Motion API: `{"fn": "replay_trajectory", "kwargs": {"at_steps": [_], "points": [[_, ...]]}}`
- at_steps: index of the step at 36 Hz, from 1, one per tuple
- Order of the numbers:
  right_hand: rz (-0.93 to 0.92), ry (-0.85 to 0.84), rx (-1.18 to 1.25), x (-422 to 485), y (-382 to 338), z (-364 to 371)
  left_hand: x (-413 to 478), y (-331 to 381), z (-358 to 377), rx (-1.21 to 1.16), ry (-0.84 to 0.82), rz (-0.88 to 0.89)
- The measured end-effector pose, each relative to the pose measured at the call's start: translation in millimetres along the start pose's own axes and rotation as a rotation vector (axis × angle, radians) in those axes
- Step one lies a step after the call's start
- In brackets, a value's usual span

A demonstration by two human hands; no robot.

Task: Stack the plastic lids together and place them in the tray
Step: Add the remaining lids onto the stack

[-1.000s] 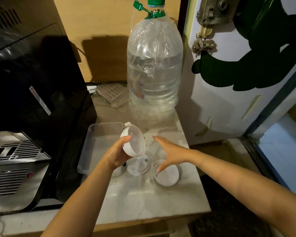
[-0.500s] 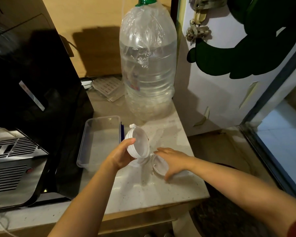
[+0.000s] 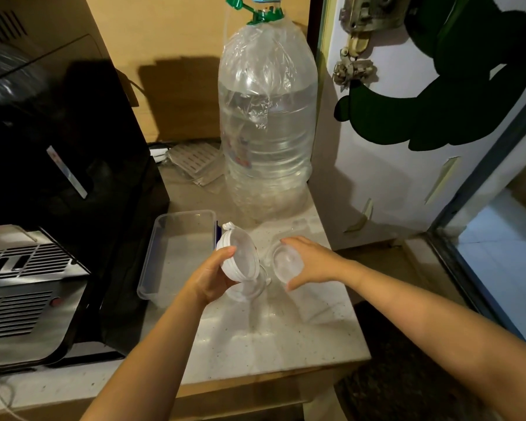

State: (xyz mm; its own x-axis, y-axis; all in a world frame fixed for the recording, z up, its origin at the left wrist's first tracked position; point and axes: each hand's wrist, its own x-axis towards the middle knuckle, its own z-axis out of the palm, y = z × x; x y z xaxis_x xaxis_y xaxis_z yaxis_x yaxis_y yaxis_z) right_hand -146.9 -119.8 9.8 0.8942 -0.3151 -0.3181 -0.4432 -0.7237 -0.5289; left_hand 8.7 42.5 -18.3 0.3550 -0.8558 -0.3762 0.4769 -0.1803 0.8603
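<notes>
My left hand (image 3: 210,276) holds a small stack of round translucent lids (image 3: 240,258) with white rims, tilted on edge above the counter. My right hand (image 3: 310,262) grips another round clear lid (image 3: 286,264), lifted off the counter and facing the stack, a short gap apart. A third clear lid (image 3: 249,288) lies flat on the counter, partly hidden under the held stack. The clear rectangular plastic tray (image 3: 152,262) sits just left of my left hand with nothing visible inside it.
A large water bottle (image 3: 268,123) with a green cap stands behind the lids. A black and steel appliance (image 3: 43,208) fills the left side. The marble counter's (image 3: 271,338) edge runs near my forearms, with a white door (image 3: 407,177) to the right.
My right hand closed on the lid that lay on the counter and lifted it toward the stack. The left hand kept its lids in about the same place.
</notes>
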Motion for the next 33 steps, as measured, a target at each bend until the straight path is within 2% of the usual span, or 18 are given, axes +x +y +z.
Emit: {"fn": "replay_trajectory", "kwargs": {"at_steps": [7, 13, 25, 33], "points": [[-0.051, 0.142, 0.228, -6.4, -21.4, -35.2, -0.6, 6.1, 5.5, -0.043, -0.014, 0.063], [-0.057, 0.130, 0.414, 2.7, -39.8, -42.2, -5.2, 16.1, 15.2, -0.044, -0.072, 0.150], [-0.107, 0.138, 0.509, 13.5, -70.0, -37.8, -11.0, 36.8, 31.3, -0.007, -0.154, 0.273], [-0.107, 0.162, 0.488, 17.5, -77.2, -35.9, -9.8, 40.7, 37.1, -0.026, -0.152, 0.276]]}}
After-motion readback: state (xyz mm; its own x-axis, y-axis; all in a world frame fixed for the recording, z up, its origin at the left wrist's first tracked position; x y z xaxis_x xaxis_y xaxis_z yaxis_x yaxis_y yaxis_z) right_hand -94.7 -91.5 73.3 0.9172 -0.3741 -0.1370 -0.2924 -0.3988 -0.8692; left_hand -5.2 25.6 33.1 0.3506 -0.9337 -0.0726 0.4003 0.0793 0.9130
